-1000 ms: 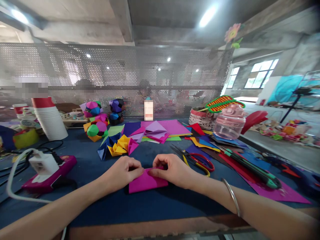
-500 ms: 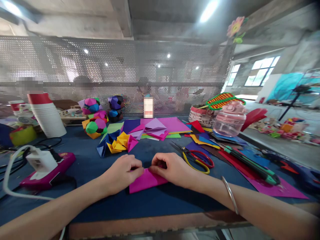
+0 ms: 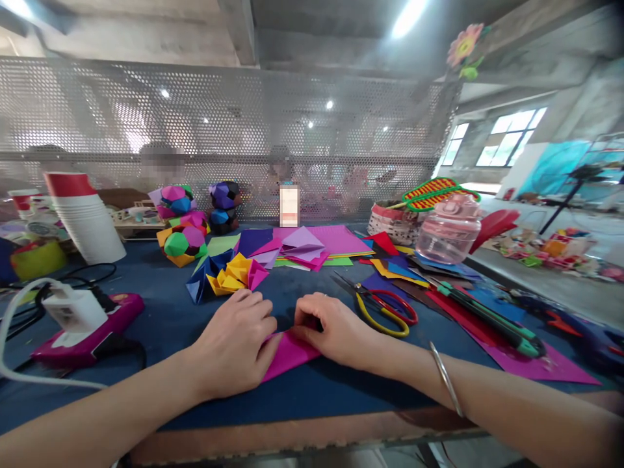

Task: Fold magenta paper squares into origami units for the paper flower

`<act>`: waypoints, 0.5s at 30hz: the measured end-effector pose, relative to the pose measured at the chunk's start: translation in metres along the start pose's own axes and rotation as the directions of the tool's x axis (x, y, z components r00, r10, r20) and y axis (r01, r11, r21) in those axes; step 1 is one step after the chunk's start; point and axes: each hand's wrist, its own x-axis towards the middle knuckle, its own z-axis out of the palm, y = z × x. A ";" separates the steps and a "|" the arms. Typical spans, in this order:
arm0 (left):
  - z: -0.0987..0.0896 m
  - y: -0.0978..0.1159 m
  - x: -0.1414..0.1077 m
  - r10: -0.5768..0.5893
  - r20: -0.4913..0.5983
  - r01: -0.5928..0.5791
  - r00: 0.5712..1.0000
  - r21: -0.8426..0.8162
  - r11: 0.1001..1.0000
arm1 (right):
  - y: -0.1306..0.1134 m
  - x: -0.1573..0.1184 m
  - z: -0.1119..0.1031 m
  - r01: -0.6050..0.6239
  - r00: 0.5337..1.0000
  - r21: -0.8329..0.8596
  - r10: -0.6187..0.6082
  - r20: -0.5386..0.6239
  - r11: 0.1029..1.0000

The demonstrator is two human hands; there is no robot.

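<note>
A folded magenta paper (image 3: 291, 354) lies on the dark blue table top between my hands. My left hand (image 3: 236, 344) rests over its left part, fingers curled, thumb on the paper. My right hand (image 3: 336, 331), fingers bent round and closed at the tips, pinches the paper's upper right edge. Just beyond my left hand stand folded yellow (image 3: 231, 276) and dark blue paper pieces (image 3: 205, 279). Scissors (image 3: 387, 309) with red and yellow handles lie to the right of my right hand.
On the left are a magenta power strip (image 3: 92, 335) and stacked paper cups (image 3: 85, 218). Coloured paper sheets (image 3: 336, 240) lie at the back. A pink clear bottle (image 3: 448, 231), a woven basket (image 3: 390, 224) and a green-black cutter (image 3: 492, 318) are at the right.
My left hand has slid down and spread over more of the magenta paper, covering its left end. My right hand has hardly moved. The view has shifted slightly.
</note>
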 end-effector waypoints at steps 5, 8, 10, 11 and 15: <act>-0.003 0.005 -0.003 0.188 -0.084 -0.183 0.979 0.055 0.981 | 0.000 -0.002 0.000 0.034 0.999 -0.019 -0.033 0.011 0.999; -0.004 0.005 -0.009 0.400 -0.082 -0.401 0.913 0.002 0.916 | 0.000 -0.002 0.000 0.041 0.999 -0.024 -0.040 0.027 0.999; -0.005 0.004 -0.014 0.459 -0.087 -0.462 0.884 -0.015 0.887 | 0.000 -0.001 -0.001 0.033 0.999 -0.021 -0.033 0.033 0.999; -0.006 0.004 -0.016 0.468 -0.091 -0.471 0.879 -0.015 0.882 | 0.000 -0.001 -0.001 0.028 0.999 -0.020 -0.027 0.034 0.999; -0.010 0.003 -0.022 0.473 -0.077 -0.475 0.878 -0.007 0.880 | -0.002 0.000 -0.001 0.012 1.000 -0.017 -0.011 0.026 1.000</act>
